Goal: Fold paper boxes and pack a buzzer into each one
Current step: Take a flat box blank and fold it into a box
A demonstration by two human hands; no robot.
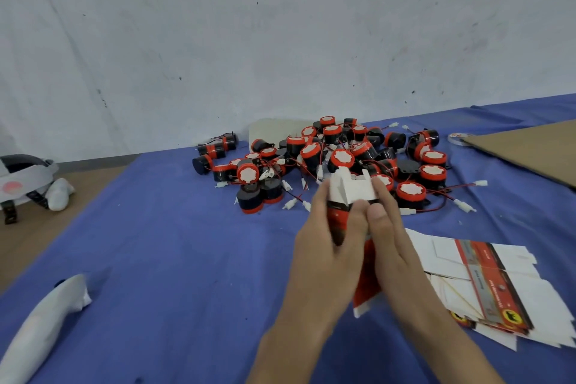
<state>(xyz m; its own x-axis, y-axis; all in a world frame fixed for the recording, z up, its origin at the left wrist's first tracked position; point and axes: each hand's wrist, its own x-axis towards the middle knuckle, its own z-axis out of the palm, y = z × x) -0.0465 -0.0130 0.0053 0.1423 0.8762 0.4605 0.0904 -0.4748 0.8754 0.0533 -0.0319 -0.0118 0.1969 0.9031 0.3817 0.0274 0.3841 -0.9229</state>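
Both hands hold one paper box (350,193) above the blue cloth, its white flaps standing open at the top and its red-and-black side showing between the fingers. My left hand (327,246) grips the box's left side and my right hand (392,243) grips its right side, thumbs meeting on the front. Behind the box lies a heap of black-and-red buzzers (339,159) with white faces and red wires. A stack of flat unfolded boxes (486,284) lies to the right of my right hand.
The blue cloth (174,243) covers the table up to a grey wall. A brown cardboard sheet (530,150) and a tape roll (458,138) lie at the far right. A white headset (21,178) sits far left, and a white wrapped bundle (43,327) lies near left.
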